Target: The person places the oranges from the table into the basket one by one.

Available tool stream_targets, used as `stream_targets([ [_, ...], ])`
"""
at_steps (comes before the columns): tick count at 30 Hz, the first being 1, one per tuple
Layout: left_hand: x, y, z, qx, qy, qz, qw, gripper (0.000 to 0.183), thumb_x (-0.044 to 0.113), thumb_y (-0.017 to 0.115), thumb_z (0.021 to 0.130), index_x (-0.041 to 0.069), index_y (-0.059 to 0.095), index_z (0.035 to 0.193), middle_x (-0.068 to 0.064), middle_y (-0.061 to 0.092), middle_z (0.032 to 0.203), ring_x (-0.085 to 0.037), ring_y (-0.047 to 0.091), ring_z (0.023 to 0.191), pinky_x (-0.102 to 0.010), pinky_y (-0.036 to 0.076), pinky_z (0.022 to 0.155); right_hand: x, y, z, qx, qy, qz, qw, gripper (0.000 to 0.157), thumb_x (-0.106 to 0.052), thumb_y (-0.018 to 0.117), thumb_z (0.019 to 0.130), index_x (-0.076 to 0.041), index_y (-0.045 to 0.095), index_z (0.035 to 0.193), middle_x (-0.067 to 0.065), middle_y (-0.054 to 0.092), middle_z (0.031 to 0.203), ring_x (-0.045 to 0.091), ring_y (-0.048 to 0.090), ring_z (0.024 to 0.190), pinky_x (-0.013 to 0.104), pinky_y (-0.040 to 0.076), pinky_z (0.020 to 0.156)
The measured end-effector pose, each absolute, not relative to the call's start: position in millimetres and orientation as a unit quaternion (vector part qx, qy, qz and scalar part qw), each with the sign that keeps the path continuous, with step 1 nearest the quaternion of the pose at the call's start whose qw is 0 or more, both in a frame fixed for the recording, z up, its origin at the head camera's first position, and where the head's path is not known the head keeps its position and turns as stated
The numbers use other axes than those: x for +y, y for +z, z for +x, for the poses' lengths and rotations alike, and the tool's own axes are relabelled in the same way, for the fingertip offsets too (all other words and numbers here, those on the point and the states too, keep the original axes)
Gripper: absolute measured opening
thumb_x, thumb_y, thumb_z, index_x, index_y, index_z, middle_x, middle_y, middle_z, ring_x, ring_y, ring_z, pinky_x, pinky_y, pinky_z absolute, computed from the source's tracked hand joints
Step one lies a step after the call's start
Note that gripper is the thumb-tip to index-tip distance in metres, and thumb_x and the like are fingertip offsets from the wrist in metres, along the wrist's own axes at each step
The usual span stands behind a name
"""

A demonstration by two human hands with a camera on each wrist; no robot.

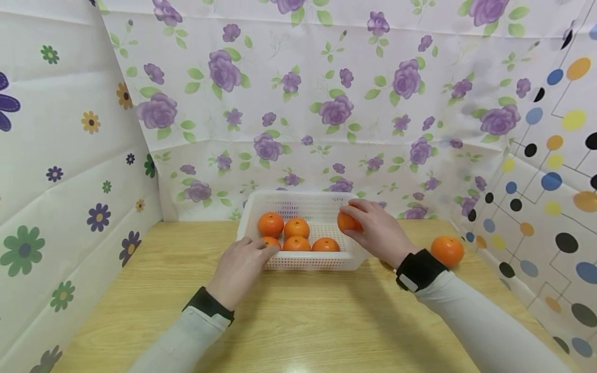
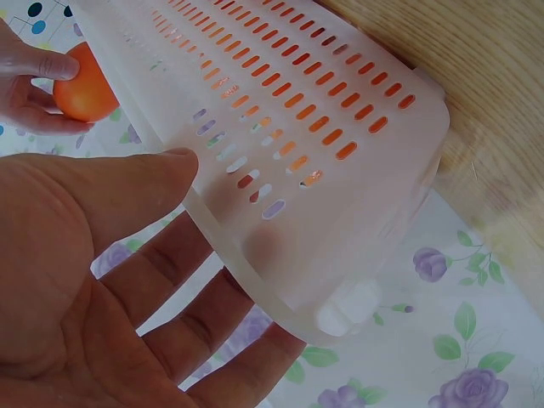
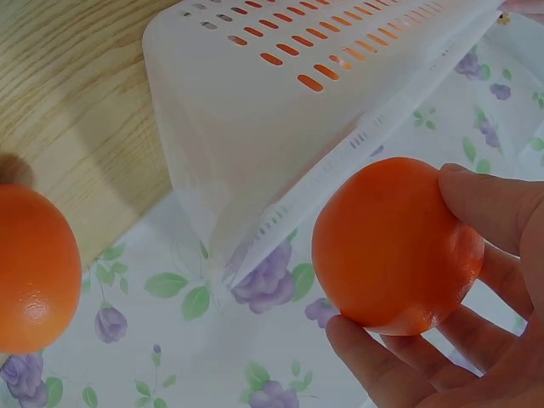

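Observation:
A white perforated plastic basket (image 1: 308, 263) stands on the table against the back cloth, holding several oranges (image 1: 296, 228) toward its left and front. My left hand (image 1: 243, 267) grips the front rim near the left corner. In the left wrist view the thumb lies on the outer side of the basket wall (image 2: 280, 246) and the fingers reach past the rim. Over the basket's right end, my right hand (image 1: 379, 230) holds an orange (image 3: 398, 246) between thumb and fingers. The right wrist view shows this orange beside the rim, apart from the basket wall (image 3: 221, 127).
One loose orange (image 1: 446, 251) sits on the wooden table (image 1: 298, 316), right of the basket and close to my right wrist. Patterned cloths hang behind (image 1: 298, 93), at the left (image 1: 60, 207) and at the right (image 1: 550, 207).

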State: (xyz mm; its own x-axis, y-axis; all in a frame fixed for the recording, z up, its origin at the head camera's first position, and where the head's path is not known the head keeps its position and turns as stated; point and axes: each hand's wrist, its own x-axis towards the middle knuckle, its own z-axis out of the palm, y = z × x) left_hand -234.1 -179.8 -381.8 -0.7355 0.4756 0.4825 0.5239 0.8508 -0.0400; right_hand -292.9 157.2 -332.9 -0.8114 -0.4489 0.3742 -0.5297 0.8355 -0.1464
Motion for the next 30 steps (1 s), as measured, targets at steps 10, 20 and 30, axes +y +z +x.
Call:
stream_targets([
  [10, -181, -383, -234, -0.931, -0.053, -0.268, 0.242, 0.044, -0.006, 0.088, 0.087, 0.022, 0.079, 0.12, -0.004, 0.079, 0.111, -0.027, 0.06, 0.083, -0.04, 0.056, 0.074, 144, -332, -302, -0.941, 0.129, 0.267, 0.163, 0.055, -0.024, 0.086, 0.099, -0.016, 0.068, 0.151, 0.015, 0.058, 0.156, 0.042, 0.058, 0.133, 0.058, 0.055, 0.107],
  [20, -179, -381, -233, -0.933, -0.052, -0.266, 0.236, 0.043, -0.006, 0.088, 0.087, 0.021, 0.079, 0.119, -0.005, 0.078, 0.111, -0.027, 0.06, 0.084, -0.04, 0.057, 0.075, 137, -338, -312, -0.935, 0.131, 0.282, 0.173, 0.052, -0.02, 0.088, 0.098, -0.013, 0.07, 0.146, 0.017, 0.061, 0.151, 0.041, 0.06, 0.129, 0.056, 0.057, 0.105],
  [30, -180, -381, -235, -0.932, -0.051, -0.268, 0.238, 0.043, -0.006, 0.087, 0.088, 0.021, 0.079, 0.119, -0.005, 0.079, 0.112, -0.027, 0.061, 0.083, -0.04, 0.057, 0.075, 133, -340, -321, -0.94, 0.128, 0.274, 0.159, 0.053, -0.02, 0.087, 0.098, -0.012, 0.069, 0.147, 0.017, 0.061, 0.152, 0.041, 0.059, 0.132, 0.056, 0.055, 0.108],
])
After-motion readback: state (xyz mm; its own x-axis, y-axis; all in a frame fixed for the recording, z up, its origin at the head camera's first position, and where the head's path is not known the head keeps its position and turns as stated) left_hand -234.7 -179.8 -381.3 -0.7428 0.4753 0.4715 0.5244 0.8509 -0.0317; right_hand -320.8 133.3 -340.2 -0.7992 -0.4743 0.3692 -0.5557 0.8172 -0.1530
